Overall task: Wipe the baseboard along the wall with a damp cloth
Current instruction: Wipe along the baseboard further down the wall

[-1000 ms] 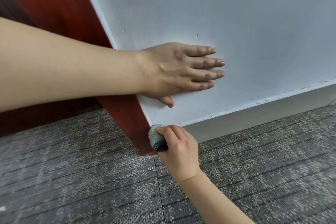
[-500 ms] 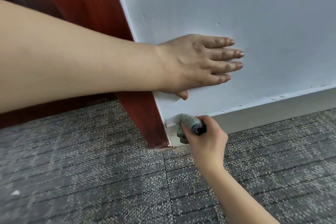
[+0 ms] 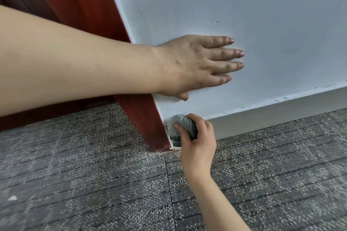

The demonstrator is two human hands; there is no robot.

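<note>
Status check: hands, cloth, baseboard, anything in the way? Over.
Left hand flat on wall. Right hand grips cloth against baseboard beside red door frame. Visible baseboard run unobstructed.

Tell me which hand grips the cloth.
The right hand, the lower one, grips the grey cloth against the baseboard beside the red door frame. The left hand only lies flat on the wall above, fingers straight.
</note>
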